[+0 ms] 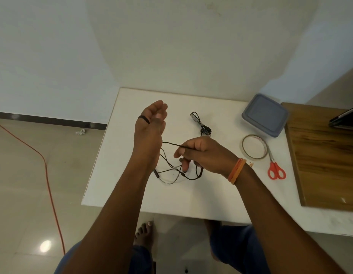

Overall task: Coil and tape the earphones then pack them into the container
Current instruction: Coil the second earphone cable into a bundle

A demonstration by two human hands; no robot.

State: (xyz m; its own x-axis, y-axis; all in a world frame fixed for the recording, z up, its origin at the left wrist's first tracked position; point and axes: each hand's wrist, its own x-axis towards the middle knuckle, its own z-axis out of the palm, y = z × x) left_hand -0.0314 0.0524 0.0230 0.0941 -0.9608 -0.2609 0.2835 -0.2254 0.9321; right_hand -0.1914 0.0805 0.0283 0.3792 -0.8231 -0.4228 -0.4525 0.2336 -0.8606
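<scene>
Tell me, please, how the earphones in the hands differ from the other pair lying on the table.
The held earphones sprawl loose, strung between the left hand and right hand; the far earphones lie bundled and untouched. Both are dark, thin cables on the white table.

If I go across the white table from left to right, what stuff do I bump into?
Left hand → loose earphone cable → right hand → tape roll → orange scissors → wooden board.
</scene>
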